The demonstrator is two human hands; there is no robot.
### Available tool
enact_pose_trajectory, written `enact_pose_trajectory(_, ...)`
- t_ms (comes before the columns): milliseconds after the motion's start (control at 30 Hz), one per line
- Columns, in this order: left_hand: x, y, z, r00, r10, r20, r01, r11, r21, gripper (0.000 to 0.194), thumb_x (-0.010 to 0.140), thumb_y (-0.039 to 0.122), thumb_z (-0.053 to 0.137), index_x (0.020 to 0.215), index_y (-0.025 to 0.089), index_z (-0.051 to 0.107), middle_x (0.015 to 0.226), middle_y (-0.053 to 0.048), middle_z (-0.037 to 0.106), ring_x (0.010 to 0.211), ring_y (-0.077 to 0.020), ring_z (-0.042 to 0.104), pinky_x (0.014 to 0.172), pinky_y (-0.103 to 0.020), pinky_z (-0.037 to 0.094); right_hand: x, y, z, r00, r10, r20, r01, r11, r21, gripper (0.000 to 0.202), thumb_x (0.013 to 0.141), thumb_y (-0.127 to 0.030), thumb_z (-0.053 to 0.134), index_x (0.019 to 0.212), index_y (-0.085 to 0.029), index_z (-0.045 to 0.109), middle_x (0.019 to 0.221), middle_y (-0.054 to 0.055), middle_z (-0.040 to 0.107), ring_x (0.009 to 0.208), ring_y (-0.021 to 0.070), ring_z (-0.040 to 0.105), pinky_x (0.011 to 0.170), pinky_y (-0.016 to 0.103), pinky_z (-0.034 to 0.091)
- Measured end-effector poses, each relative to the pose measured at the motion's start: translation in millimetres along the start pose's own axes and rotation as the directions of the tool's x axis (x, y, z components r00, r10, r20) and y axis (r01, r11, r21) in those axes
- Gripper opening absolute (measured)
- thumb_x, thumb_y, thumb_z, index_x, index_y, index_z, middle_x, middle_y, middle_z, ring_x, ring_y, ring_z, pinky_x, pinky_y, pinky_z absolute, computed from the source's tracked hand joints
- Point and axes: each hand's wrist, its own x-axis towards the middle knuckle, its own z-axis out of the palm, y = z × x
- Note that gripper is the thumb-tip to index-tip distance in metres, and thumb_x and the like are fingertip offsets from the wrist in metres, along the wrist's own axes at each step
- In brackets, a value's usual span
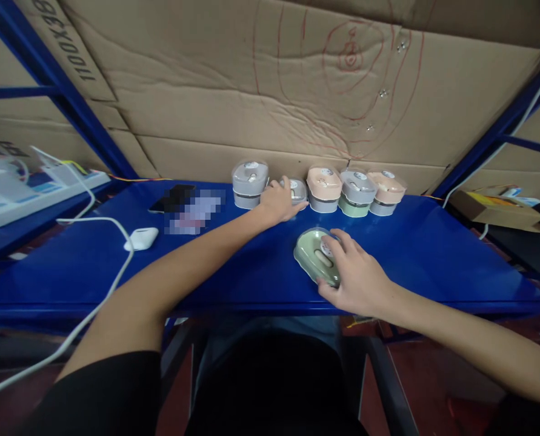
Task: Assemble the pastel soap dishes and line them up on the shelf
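Green container point(308, 253), mid-frame, is clasped by the right hand point(360, 275), grey container point(299, 190) by the left hand point(277, 201); containers judged light, slick, best side-gripped.

Two hands: one left hand point(276, 203), one right hand point(359, 278). One blue surface point(415, 260). Five tub spots at the back: three gray-topped point(250, 177), two pink-topped point(323, 180). Four have two layers; one is low. One green tub point(308, 251) in front. One white case point(143, 238).
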Motion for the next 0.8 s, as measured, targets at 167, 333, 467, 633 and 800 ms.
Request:
enact_pose_trajectory(167, -36, -18, -12.6, 0.974, 0.116, -0.193, -0.139, 0.984, -0.111, 0.069, 0.118, 0.058, 0.036, 0.154, 0.003, 0.058, 0.149, -0.031, 0.064, 0.139, -0.0438, 0.066, 0.117, -0.051, 0.052, 20, -14, -7, 0.989, -0.110, 0.095, 0.106, 0.993, 0.046, 0.094, 0.079, -0.037, 0.075, 0.165, -0.012, 0.046, 0.156, 0.029, 0.061, 0.130, 0.0476, 0.069, 0.103, 0.066, 0.065)
enact_pose_trajectory(333, -59, -55, -3.8, 0.829, 0.441, -0.344, -0.557, 0.707, -0.435, 0.077, 0.117, 0.070, 0.019, 0.121, 0.014, 0.072, 0.116, -0.019, 0.075, 0.111, -0.0312, 0.074, 0.107, -0.048, 0.059, 54, -13, 5, 0.955, -0.286, 0.079, 0.278, 0.955, 0.103, 0.092, 0.083, -0.047, 0.081, 0.163, -0.016, 0.050, 0.142, 0.024, 0.069, 0.126, 0.0464, 0.071, 0.101, 0.068, 0.065)
enact_pose_trajectory(467, -70, -80, 9.9, 0.742, 0.615, -0.268, -0.627, 0.493, -0.603, 0.089, 0.102, 0.089, 0.051, 0.154, 0.018, 0.060, 0.150, -0.022, 0.071, 0.138, -0.0343, 0.071, 0.117, -0.048, 0.058, 88, 10, 18, 0.899, -0.432, 0.076, 0.404, 0.882, 0.243, 0.106, 0.086, -0.062, 0.085, 0.172, -0.019, 0.042, 0.155, 0.025, 0.066, 0.137, 0.0454, 0.069, 0.106, 0.065, 0.064)
enact_pose_trajectory(633, -82, -85, 15.9, 0.789, 0.601, -0.124, -0.519, 0.544, -0.660, 0.133, 0.070, 0.069, 0.100, 0.176, 0.022, 0.034, 0.168, -0.025, 0.060, 0.156, -0.0454, 0.060, 0.125, -0.060, 0.052, 108, 48, 21, 0.852, -0.522, 0.031, 0.471, 0.792, 0.388, 0.102, 0.086, -0.065, 0.086, 0.170, -0.023, 0.046, 0.160, 0.020, 0.065, 0.142, 0.0411, 0.068, 0.115, 0.061, 0.060)
enact_pose_trajectory(800, -86, -81, 16.3, 0.783, 0.600, -0.163, -0.557, 0.559, -0.615, 0.134, 0.073, 0.057, 0.100, 0.180, 0.022, 0.027, 0.158, -0.023, 0.067, 0.147, -0.0413, 0.068, 0.119, -0.055, 0.058, 99, 84, 10, 0.870, -0.490, -0.058, 0.439, 0.716, 0.543, 0.085, 0.102, -0.067, 0.072, 0.171, -0.027, 0.044, 0.164, 0.016, 0.065, 0.144, 0.0385, 0.069, 0.119, 0.060, 0.058)
